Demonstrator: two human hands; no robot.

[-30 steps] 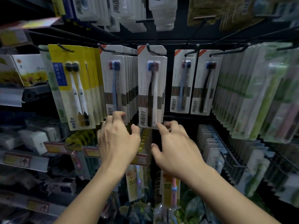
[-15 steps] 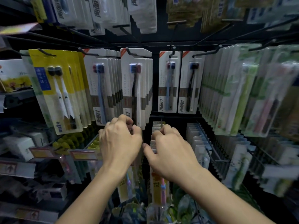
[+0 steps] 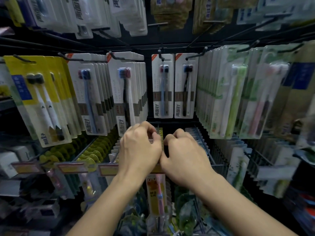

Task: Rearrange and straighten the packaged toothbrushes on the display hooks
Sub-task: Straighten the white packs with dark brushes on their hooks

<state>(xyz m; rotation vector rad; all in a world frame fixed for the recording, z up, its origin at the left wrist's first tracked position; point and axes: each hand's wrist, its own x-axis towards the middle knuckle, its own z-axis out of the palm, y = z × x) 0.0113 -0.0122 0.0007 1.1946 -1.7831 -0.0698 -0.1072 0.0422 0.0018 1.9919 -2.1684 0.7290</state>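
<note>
Hands side by side, left hand [image 3: 139, 147], right hand [image 3: 185, 154], atop lower-row toothbrush packs [image 3: 157, 133].

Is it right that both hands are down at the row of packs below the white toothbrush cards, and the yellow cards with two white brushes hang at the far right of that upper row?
Not quite. The head view shows the yellow cards hanging at the far left, not the right. The rest holds: the left hand and right hand are down at the lower row of packs, below the white toothbrush cards.
</note>
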